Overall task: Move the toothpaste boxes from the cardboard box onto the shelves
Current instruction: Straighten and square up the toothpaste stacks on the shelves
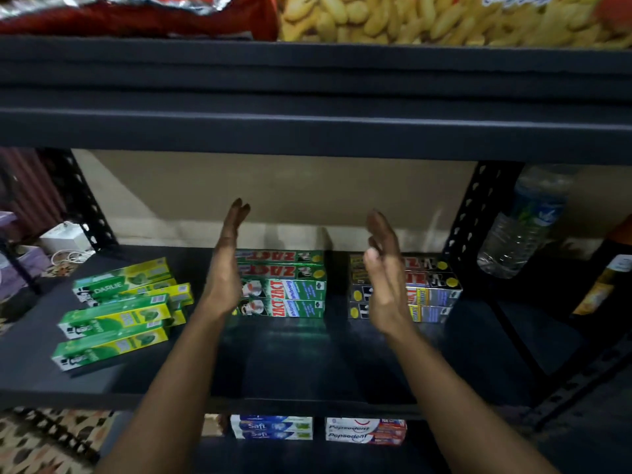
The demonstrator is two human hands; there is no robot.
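Note:
A neat stack of green Zact toothpaste boxes stands at the back middle of the dark shelf. My left hand is held flat and upright just left of that stack, fingers straight. My right hand is also flat and upright, between the green stack and a stack of black-and-yellow toothpaste boxes, partly covering the latter. Neither hand holds anything. A loose pile of green Darlie boxes lies at the shelf's left. The cardboard box is not in view.
The shelf below holds Saft boxes and Pepsodent boxes. A water bottle lies behind the right post. Snack bags fill the shelf above. Perforated posts frame the bay. The front half of the middle shelf is bare.

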